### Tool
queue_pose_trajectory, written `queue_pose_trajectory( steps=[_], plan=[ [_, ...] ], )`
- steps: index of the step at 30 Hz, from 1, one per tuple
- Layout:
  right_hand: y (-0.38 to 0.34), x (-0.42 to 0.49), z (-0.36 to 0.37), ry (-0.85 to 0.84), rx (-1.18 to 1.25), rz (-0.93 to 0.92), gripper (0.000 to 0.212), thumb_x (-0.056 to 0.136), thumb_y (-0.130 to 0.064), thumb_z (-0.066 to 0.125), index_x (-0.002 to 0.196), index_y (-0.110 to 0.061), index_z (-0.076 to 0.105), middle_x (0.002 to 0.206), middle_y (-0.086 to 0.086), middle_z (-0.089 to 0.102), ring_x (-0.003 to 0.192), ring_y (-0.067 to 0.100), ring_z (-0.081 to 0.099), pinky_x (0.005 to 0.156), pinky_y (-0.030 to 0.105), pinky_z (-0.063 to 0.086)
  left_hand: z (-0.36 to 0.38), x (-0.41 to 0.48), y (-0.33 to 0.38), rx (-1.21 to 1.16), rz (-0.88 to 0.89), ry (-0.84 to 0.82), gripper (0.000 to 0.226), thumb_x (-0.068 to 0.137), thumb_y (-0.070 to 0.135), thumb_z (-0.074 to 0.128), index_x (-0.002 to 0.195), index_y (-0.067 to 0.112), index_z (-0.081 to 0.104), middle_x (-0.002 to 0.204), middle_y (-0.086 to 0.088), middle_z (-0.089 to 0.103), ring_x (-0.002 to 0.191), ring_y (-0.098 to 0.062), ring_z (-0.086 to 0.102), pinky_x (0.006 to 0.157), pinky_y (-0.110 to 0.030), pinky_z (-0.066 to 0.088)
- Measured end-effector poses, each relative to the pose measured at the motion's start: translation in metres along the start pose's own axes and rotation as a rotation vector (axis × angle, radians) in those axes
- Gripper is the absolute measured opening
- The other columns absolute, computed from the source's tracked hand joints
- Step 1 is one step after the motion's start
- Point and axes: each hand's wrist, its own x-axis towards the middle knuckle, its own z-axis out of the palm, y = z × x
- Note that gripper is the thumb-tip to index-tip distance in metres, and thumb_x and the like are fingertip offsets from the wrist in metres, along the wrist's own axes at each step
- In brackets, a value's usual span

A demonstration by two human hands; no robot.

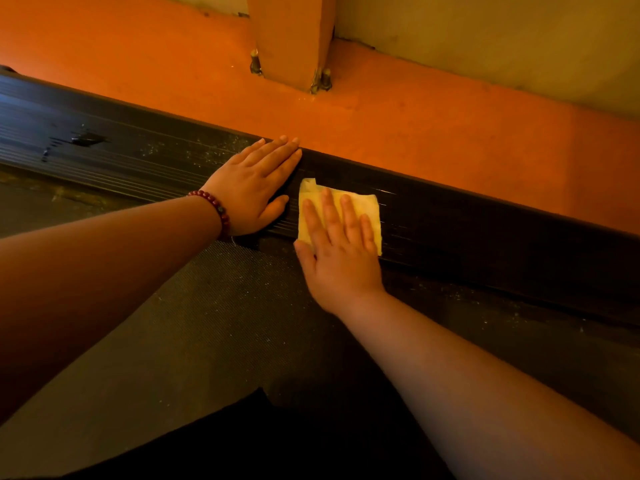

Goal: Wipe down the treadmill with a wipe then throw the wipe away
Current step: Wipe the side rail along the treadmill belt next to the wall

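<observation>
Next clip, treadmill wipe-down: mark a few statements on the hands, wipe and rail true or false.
1. The right hand presses the wipe flat on the side rail. True.
2. The left hand holds the wipe. False: it rests bare on the rail, beside the wipe.
3. The beaded bracelet is on the right wrist. False: it is on the left wrist.
4. Pale specks lie on the rail left of the left hand. True.
5. The wipe is balled up. False: it lies spread flat.
</observation>
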Motion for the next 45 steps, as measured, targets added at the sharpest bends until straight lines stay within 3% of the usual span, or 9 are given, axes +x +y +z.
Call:
queue_pose_trajectory(
  steps=[2, 7, 13, 20, 26, 31, 33, 37, 45],
  plan=[
    [0.011, 0.000, -0.004, -0.001, -0.031, 0.017, 0.059, 0.101, -0.051, 0.011, 0.150, -0.036, -0.017, 0.157, -0.006, -0.028, 0.144, 0.018, -0.026, 0.112, 0.037, -0.020, 0.001, -0.001, 0.000, -0.008, 0.001, 0.013, 0.076, 0.090, 0.049, 0.015, 0.151, 0.004, 0.017, 0.159, -0.015, 0.013, 0.147, -0.027, 0.011, 0.119, -0.039, 0.003],
    [0.020, 0.002, -0.010, 0.011, -0.003, 0.420, 0.065, 0.100, -0.052, 0.009, 0.149, -0.026, -0.024, 0.156, 0.004, -0.031, 0.145, 0.028, -0.025, 0.115, 0.044, -0.015, 0.001, 0.000, 0.000, -0.013, -0.001, 0.014, 0.072, 0.092, 0.045, 0.020, 0.151, 0.004, 0.021, 0.158, -0.016, 0.018, 0.146, -0.029, 0.016, 0.118, -0.040, 0.007],
    [-0.006, 0.003, -0.011, -0.090, -0.015, -0.025, 0.057, 0.102, -0.049, 0.010, 0.145, -0.036, -0.024, 0.152, -0.009, -0.034, 0.136, 0.014, -0.036, 0.112, 0.038, -0.023, -0.004, 0.000, 0.002, -0.009, -0.005, 0.003, 0.068, 0.094, 0.040, 0.021, 0.148, 0.000, 0.028, 0.155, -0.020, 0.027, 0.143, -0.034, 0.025, 0.116, -0.043, 0.013],
    [0.010, 0.016, -0.017, -0.025, -0.016, 0.333, 0.058, 0.103, -0.042, 0.009, 0.148, -0.029, -0.024, 0.156, 0.001, -0.032, 0.144, 0.023, -0.027, 0.113, 0.039, -0.018, -0.006, 0.002, 0.002, 0.007, -0.018, -0.045, 0.067, 0.094, 0.039, 0.019, 0.150, 0.001, 0.023, 0.156, -0.018, 0.023, 0.145, -0.033, 0.021, 0.118, -0.045, 0.014],
    [0.011, 0.010, -0.021, -0.091, -0.055, -0.018, 0.054, 0.104, -0.042, 0.010, 0.146, -0.036, -0.022, 0.148, -0.010, -0.036, 0.135, 0.013, -0.035, 0.109, 0.034, -0.023, -0.006, 0.002, 0.003, -0.025, -0.036, -0.037, 0.064, 0.095, 0.037, 0.021, 0.149, 0.002, 0.027, 0.156, -0.016, 0.026, 0.144, -0.032, 0.023, 0.118, -0.042, 0.014],
    [0.021, 0.023, -0.032, -0.081, 0.001, 0.365, 0.056, 0.104, -0.039, 0.010, 0.148, -0.030, -0.025, 0.155, 0.000, -0.033, 0.144, 0.023, -0.026, 0.113, 0.037, -0.018, -0.005, 0.002, 0.001, -0.046, -0.048, -0.036, 0.063, 0.096, 0.036, 0.019, 0.150, 0.005, 0.025, 0.157, -0.013, 0.024, 0.145, -0.029, 0.021, 0.119, -0.041, 0.010],
    [0.006, 0.025, -0.030, -0.105, 0.016, 0.337, 0.058, 0.104, -0.041, 0.011, 0.148, -0.029, -0.024, 0.155, 0.001, -0.033, 0.144, 0.023, -0.027, 0.114, 0.039, -0.017, -0.006, 0.002, 0.001, -0.061, -0.052, -0.039, 0.064, 0.095, 0.037, 0.017, 0.150, 0.006, 0.025, 0.157, -0.013, 0.024, 0.145, -0.028, 0.020, 0.119, -0.040, 0.008],
    [-0.002, 0.020, -0.032, -0.193, -0.038, 0.075, 0.055, 0.103, -0.046, 0.010, 0.143, -0.036, -0.027, 0.151, -0.008, -0.037, 0.138, 0.015, -0.035, 0.110, 0.035, -0.022, -0.008, 0.002, 0.002, -0.056, -0.054, -0.046, 0.061, 0.098, 0.035, 0.020, 0.152, 0.007, 0.018, 0.160, -0.010, 0.016, 0.148, -0.026, 0.013, 0.120, -0.038, 0.002],
    [-0.003, 0.038, -0.049, -0.290, -0.002, 0.247, 0.056, 0.103, -0.048, 0.008, 0.148, -0.035, -0.022, 0.153, -0.007, -0.036, 0.141, 0.016, -0.032, 0.111, 0.035, -0.020, -0.012, 0.002, -0.001, -0.052, -0.055, -0.070, 0.060, 0.100, 0.034, 0.025, 0.154, 0.011, 0.009, 0.162, -0.006, 0.007, 0.149, -0.022, 0.005, 0.118, -0.036, -0.006]
  ],
)
